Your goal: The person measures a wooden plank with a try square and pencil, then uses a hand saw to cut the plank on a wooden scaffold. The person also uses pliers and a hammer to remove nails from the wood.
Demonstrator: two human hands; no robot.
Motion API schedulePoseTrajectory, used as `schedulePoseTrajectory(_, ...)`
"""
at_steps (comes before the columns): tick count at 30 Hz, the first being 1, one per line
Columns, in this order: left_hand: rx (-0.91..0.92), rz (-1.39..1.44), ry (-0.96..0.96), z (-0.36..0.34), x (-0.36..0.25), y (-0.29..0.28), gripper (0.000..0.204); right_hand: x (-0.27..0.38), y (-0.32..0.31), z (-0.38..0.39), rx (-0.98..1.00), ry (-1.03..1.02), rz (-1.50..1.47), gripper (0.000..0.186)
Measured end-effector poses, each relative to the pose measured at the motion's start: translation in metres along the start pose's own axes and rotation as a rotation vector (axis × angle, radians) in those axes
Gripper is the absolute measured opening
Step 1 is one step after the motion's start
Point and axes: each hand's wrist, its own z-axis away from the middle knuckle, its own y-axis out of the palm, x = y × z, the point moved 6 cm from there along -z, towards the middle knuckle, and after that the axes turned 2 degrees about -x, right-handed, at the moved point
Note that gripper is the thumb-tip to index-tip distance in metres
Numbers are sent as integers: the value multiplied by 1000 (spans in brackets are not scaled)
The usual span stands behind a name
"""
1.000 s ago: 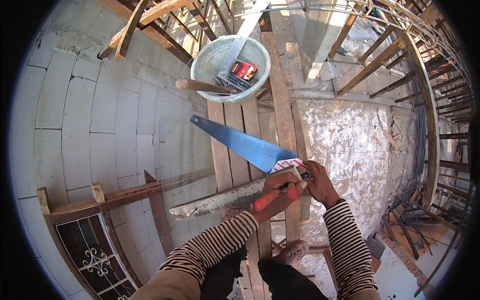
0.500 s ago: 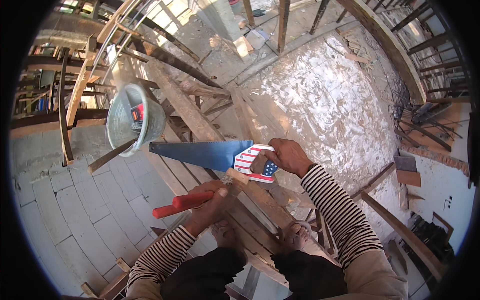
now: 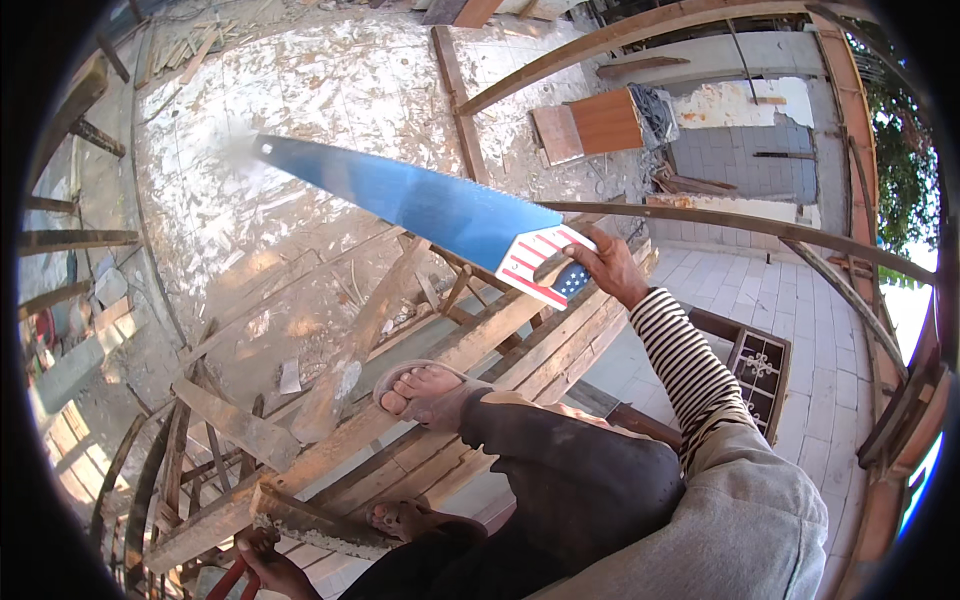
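My right hand [image 3: 610, 265] is closed around the handle of a hand saw [image 3: 400, 195], which has a blue blade and a red-and-white striped grip with a starred blue part. The blade points up and left, above the wooden beams and clear of them. At the lower left edge, my left hand [image 3: 268, 565] grips a tool with two red handles [image 3: 235, 578], like pliers or pincers; its head is hard to make out. Close to that hand lies a short wooden piece [image 3: 315, 522] on the beams.
My feet in sandals [image 3: 428, 393] rest on parallel wooden beams [image 3: 510, 375] high above the floor. Beyond them spreads a floor [image 3: 300, 80] littered with white debris. A long curved timber [image 3: 740, 218] crosses at the right, above a window frame with metal scrollwork [image 3: 757, 365].
My view has swung to the right. The saw, raised off the wood near my left hand, is now held farther out, and my left hand with the red-handled tool sits at the lower left edge.
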Motion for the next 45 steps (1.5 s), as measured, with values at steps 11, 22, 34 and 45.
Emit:
schedulePoseTrajectory(11, 160, 53, -25, 4, -30, 37, 35, -159, 166, 289, -334, 1002, -584, 52)
schedulePoseTrajectory(22, -287, 253, 327, 37, -20, -26, 28, 72, 339, 146, 152, -736, 369, 37)
schedulePoseTrajectory(34, -569, 522, 471, 45, 5, -62, 30, 470, 353, 119, 1040, -1582, 149, 55)
schedulePoseTrajectory(45, -676, 548, 466, 53, 5, -83, 25, 476, 467, 255, 757, -1711, 326, 56)
